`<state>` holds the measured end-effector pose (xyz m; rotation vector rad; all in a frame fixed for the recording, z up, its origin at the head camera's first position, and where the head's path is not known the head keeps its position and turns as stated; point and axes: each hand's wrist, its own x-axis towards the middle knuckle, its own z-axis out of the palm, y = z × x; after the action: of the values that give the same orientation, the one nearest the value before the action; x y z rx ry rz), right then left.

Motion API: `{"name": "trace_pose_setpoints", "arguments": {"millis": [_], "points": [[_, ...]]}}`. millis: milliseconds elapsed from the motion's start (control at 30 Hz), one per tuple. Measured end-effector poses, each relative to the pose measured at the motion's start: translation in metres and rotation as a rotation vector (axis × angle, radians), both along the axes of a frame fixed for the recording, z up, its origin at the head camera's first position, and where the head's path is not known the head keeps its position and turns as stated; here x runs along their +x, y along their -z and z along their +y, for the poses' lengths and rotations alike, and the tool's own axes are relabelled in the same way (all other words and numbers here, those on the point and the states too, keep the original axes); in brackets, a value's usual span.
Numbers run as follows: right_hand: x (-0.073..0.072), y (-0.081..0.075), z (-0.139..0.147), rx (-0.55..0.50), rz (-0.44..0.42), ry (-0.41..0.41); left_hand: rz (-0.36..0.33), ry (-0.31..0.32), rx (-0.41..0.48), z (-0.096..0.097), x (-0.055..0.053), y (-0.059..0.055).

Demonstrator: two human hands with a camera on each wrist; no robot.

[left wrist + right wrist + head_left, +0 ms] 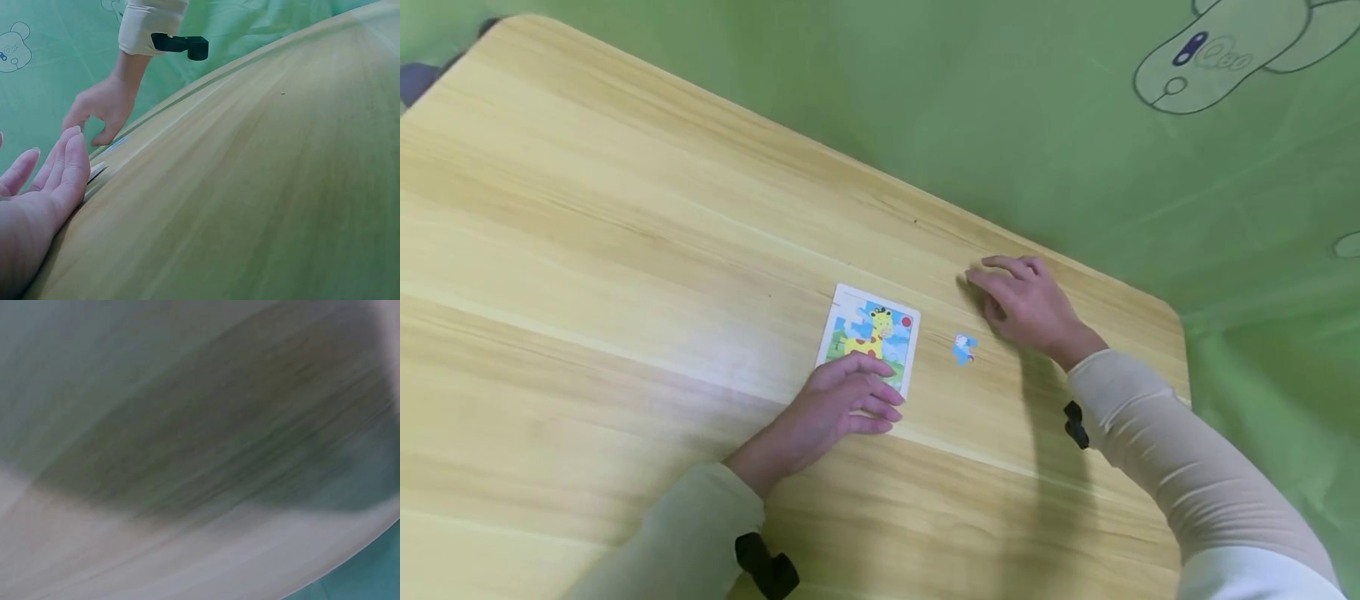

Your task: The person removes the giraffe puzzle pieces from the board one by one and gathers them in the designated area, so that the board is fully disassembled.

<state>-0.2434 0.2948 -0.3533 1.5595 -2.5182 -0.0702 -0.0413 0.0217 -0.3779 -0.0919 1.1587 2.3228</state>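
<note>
Giraffe puzzle [882, 332], flat rectangle, loose irregular piece [962, 348], wood-grain tabletop [625, 225]

Giraffe puzzle [874, 337] lying flat, apparently incomplete, loose blue piece [963, 350] nearby

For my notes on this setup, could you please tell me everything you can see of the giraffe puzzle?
The giraffe puzzle is a white-bordered rectangular board, perhaps card, showing a yellow, red-spotted giraffe against blue sky and green ground, with a red dot in one corner. A pale gap at its upper left looks unfilled. It lies flat but askew on the table, partly hidden by the left grip; contact is unclear.
</note>
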Motion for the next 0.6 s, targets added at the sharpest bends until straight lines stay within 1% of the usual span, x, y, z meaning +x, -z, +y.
{"name": "trace_pose_setpoints", "arguments": {"millis": [133, 167, 233, 300, 400, 467, 533, 600], "points": [[0.0, 0.0, 0.002, 0.024, 0.011, 0.061, -0.008, 0.003, 0.018, 0.0, -0.001, 0.0], [0.001, -0.001, 0.002, 0.03, 0.008, 0.069, -0.008, 0.002, 0.022, 0.0, -0.001, 0.0], [0.001, -0.001, 0.002, 0.032, 0.012, 0.054, -0.008, 0.003, 0.026, 0.0, -0.001, -0.001], [0.001, -0.001, 0.0, 0.022, 0.028, 0.012, -0.003, 0.004, 0.024, -0.001, -0.001, -0.002], [-0.003, 0.0, 0.0, -0.011, 0.079, -0.105, 0.003, 0.005, 0.019, -0.002, -0.001, -0.003], [-0.007, -0.001, 0.0, -0.024, 0.095, -0.17, 0.003, 0.003, 0.017, -0.001, -0.002, -0.003], [-0.011, -0.001, 0.001, -0.01, 0.1, -0.195, -0.001, -0.002, 0.019, 0.0, -0.002, -0.002], [-0.013, -0.001, 0.003, -0.005, 0.109, -0.199, -0.006, 0.0, 0.021, 0.001, -0.002, -0.002]]}}
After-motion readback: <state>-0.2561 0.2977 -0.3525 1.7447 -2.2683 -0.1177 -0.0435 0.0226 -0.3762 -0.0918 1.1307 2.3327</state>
